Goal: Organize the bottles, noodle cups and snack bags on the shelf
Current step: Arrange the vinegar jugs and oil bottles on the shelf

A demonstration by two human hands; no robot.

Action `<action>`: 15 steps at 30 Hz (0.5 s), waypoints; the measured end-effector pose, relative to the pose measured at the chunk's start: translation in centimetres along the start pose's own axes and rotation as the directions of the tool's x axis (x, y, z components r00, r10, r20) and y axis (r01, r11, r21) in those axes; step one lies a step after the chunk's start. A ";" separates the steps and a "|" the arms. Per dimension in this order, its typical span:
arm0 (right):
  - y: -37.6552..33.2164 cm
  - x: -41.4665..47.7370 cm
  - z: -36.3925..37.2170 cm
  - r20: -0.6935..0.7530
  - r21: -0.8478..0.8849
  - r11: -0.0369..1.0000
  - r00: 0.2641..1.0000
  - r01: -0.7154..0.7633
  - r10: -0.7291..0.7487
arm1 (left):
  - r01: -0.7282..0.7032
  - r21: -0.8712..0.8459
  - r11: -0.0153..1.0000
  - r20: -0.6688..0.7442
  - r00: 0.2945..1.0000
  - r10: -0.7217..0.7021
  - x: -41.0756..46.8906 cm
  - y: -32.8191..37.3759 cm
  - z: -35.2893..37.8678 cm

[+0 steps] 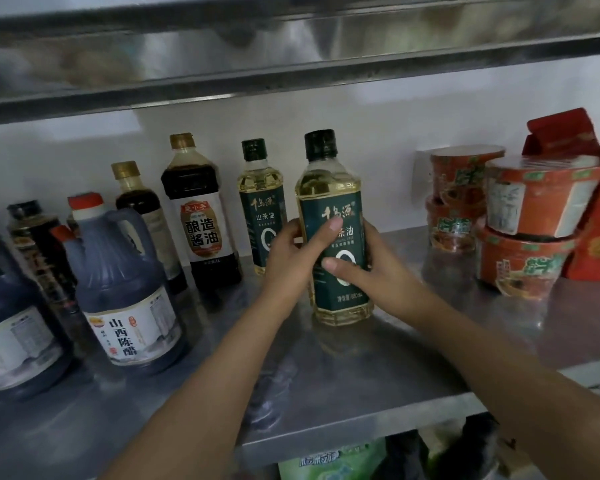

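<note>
Left hand (288,258) and right hand (373,268) clasped the camellia oil bottle (329,188), apparently grounded; a shove could topple the twin bottle (261,199).

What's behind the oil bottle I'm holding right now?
Behind the held oil bottle is the white wall; a matching bottle stands farther back to its left. The bottle, left hand and right hand cover the shelf spot directly behind it.

Dim and bluish, soft throughout; glare on upper shelf (291,46), faint reflections below, wide-angle bending at edges.
</note>
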State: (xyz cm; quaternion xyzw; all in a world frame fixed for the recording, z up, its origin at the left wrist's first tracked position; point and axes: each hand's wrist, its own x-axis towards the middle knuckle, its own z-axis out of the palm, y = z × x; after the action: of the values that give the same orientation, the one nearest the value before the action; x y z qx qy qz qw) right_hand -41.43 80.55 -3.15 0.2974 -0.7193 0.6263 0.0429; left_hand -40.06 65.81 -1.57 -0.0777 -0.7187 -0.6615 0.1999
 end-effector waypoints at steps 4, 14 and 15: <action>0.0 -0.7 0.0 -0.032 0.117 0.992 0.998 0.053 -0.049 | 0.007 -0.034 0.999 0.017 1.000 -0.007 -0.6 0.2 -0.4; 0.1 -1.2 0.4 -0.017 0.174 0.984 0.999 0.045 -0.043 | 0.089 -0.129 0.988 0.054 0.995 -0.082 -1.3 0.5 -0.4; 0.2 -1.2 0.5 -0.004 0.161 0.986 0.999 0.042 -0.042 | 0.099 -0.130 0.987 0.072 0.993 -0.090 -1.1 0.3 -0.6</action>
State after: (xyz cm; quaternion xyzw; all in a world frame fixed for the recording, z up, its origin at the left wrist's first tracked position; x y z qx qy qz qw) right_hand -40.40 80.49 -3.94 0.3148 -0.6599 0.6815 0.0321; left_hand -38.81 65.41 -1.71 -0.0785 -0.6818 -0.7139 0.1391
